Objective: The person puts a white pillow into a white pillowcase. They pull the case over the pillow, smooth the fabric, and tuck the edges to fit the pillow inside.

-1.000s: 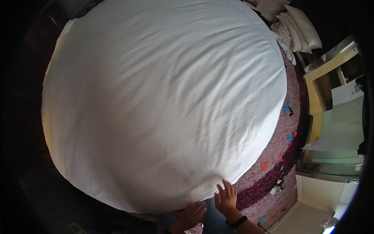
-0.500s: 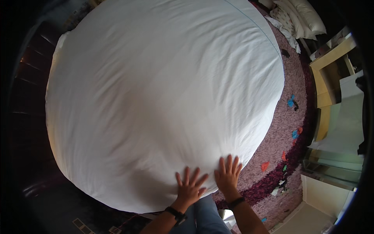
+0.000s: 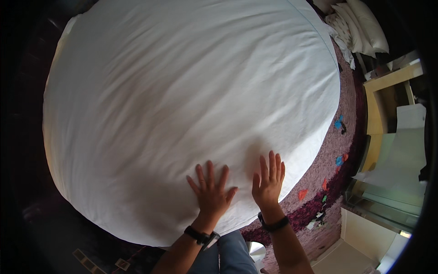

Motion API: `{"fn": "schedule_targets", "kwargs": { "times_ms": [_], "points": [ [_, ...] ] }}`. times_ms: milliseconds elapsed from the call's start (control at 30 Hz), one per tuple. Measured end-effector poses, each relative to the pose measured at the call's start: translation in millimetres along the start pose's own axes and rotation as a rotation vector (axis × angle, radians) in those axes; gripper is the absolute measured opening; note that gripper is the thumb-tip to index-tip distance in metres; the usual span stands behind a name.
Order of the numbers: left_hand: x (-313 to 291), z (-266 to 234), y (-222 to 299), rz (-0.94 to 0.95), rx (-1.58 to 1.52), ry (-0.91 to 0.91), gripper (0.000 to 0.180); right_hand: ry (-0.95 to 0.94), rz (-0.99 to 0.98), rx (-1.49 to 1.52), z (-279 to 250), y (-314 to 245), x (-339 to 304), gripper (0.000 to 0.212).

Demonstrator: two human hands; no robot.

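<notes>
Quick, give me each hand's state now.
Left hand: open, flat on the white sheet, holding nothing.
Right hand: open, flat on the sheet, holding nothing.

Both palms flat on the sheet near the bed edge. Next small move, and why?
Probably slide both hands outward: the left hand and right hand lie flat with fingers spread on the white sheet, and shallow creases run across it just beyond the fingers.

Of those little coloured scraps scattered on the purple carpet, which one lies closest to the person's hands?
The orange scrap, just right of the right hand beside the white sheet. The blue scraps lie farther up the carpet, well away from both hands.
</notes>
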State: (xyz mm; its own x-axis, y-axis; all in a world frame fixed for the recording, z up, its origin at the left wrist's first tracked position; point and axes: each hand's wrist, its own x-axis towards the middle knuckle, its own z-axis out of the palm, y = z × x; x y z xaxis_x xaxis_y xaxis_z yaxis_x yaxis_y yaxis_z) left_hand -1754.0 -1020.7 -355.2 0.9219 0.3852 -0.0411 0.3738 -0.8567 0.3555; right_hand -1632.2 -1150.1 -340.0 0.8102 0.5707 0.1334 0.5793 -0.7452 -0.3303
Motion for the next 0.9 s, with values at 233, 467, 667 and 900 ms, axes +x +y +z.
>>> {"fn": "schedule_targets", "kwargs": {
  "times_ms": [233, 467, 667, 900],
  "points": [
    [-14.0, 40.2, -21.6, 0.031, 0.091, 0.026, 0.085, -0.092, 0.079, -0.262, 60.8, 11.5, -4.5, 0.06],
    [-17.9, 71.8, -27.7, 0.016, 0.136, 0.103, 0.09, -0.172, 0.098, -0.286, 65.9, 11.4, -7.4, 0.07],
    [-13.0, 53.4, -15.7, -0.011, 0.131, 0.031, 0.072, -0.152, 0.037, -0.276, 64.0, 20.4, -12.1, 0.072],
    [-3.3, 35.5, -10.8, -0.105, 0.035, -0.006, 0.071, -0.284, -0.023, -0.143, 47.7, 24.4, -4.5, 0.076]
  ]
}}
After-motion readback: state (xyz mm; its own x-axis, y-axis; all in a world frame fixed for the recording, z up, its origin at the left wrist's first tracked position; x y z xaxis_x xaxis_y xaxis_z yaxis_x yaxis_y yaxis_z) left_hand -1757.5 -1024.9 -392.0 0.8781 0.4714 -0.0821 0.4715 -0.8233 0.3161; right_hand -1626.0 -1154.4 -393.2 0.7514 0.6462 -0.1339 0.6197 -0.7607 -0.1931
